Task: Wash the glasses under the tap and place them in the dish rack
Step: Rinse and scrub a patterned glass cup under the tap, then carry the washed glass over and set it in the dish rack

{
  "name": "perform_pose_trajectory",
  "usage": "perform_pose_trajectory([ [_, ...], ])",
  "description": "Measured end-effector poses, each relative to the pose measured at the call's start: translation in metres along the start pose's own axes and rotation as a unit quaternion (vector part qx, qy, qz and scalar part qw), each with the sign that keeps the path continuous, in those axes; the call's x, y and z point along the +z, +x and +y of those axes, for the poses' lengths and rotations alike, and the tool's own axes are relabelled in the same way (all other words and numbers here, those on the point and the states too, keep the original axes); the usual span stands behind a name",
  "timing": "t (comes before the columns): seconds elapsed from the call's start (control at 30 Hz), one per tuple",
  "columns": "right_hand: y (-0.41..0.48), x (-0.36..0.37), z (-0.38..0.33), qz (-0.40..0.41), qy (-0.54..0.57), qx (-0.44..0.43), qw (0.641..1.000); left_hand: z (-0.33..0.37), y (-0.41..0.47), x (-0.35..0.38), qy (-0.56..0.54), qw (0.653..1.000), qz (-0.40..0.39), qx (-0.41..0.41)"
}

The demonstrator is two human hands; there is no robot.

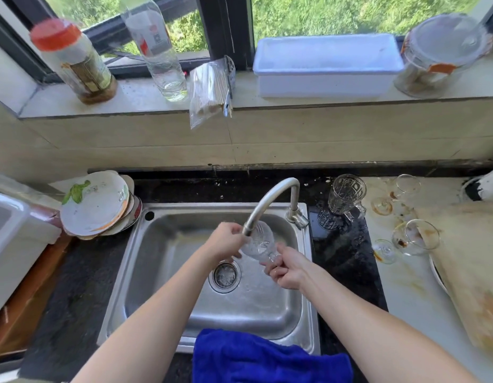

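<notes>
my right hand [288,269] grips the cut-pattern clear glass [257,241] by its base. my left hand [226,240] grips its rim under the curved steel tap [270,201].

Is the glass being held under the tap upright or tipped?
Tipped: the glass leans, mouth toward the tap spout, base gripped by the right hand.

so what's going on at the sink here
A person is washing a patterned glass under the tap over the sink. The right hand grips its base and the left hand holds it near the rim, by the spout. On the counter to the right, a glass mug stands upright and stained stemmed glasses lie on their sides, not yet washed. A blue cloth hangs over the sink's front edge.
</notes>
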State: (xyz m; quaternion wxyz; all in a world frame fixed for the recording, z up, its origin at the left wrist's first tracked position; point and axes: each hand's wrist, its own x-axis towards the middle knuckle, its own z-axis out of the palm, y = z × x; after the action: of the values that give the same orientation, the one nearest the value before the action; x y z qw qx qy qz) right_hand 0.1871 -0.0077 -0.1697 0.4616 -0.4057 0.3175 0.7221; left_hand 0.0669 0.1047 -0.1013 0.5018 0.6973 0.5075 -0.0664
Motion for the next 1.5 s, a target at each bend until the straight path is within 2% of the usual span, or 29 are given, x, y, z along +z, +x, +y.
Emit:
perform_pose_trajectory([
  [0.03,-0.001,-0.001,0.000,-0.020,-0.004,-0.004,1.000,-0.004,-0.001,0.003,-0.022,0.999,-0.024,-0.016],
  [0.17,-0.013,-0.005,0.004,-0.140,-0.046,-0.027,0.989,-0.022,-0.002,0.002,-0.147,0.988,0.035,0.041],
  [0.2,-0.017,-0.004,0.005,-0.149,-0.077,-0.040,0.985,-0.025,-0.003,0.002,-0.188,0.980,0.035,0.049],
  [0.27,-0.025,0.001,0.008,-0.110,-0.167,-0.087,0.976,-0.030,-0.003,0.003,-0.243,0.968,0.021,0.053],
  [0.33,-0.033,0.007,0.013,-0.049,-0.240,-0.150,0.958,-0.034,0.003,0.004,-0.245,0.968,-0.005,0.052],
  [0.43,-0.039,0.008,0.022,0.026,-0.294,-0.230,0.927,-0.037,0.013,-0.004,-0.147,0.986,-0.057,0.055],
  [0.53,-0.042,0.008,0.034,0.097,-0.354,-0.302,0.880,-0.039,0.013,-0.013,-0.011,0.993,-0.083,0.085],
  [0.7,-0.058,0.009,0.049,0.203,-0.460,-0.421,0.755,-0.032,0.008,-0.015,0.170,0.970,-0.069,0.159],
  [0.8,-0.079,0.004,0.060,0.273,-0.496,-0.446,0.693,-0.022,-0.002,-0.001,0.223,0.953,-0.056,0.195],
  [0.9,-0.104,-0.010,0.069,0.331,-0.486,-0.474,0.656,-0.007,-0.015,0.021,0.262,0.933,-0.066,0.236],
  [1.1,-0.166,-0.075,0.096,0.419,-0.376,-0.512,0.648,0.042,-0.060,0.085,0.320,0.884,-0.079,0.331],
  [1.3,-0.244,-0.189,0.157,0.504,-0.233,-0.530,0.641,0.102,-0.138,0.175,0.366,0.796,-0.068,0.477],
  [1.5,-0.322,-0.321,0.272,0.580,-0.118,-0.515,0.620,0.135,-0.258,0.302,0.389,0.718,-0.102,0.567],
])
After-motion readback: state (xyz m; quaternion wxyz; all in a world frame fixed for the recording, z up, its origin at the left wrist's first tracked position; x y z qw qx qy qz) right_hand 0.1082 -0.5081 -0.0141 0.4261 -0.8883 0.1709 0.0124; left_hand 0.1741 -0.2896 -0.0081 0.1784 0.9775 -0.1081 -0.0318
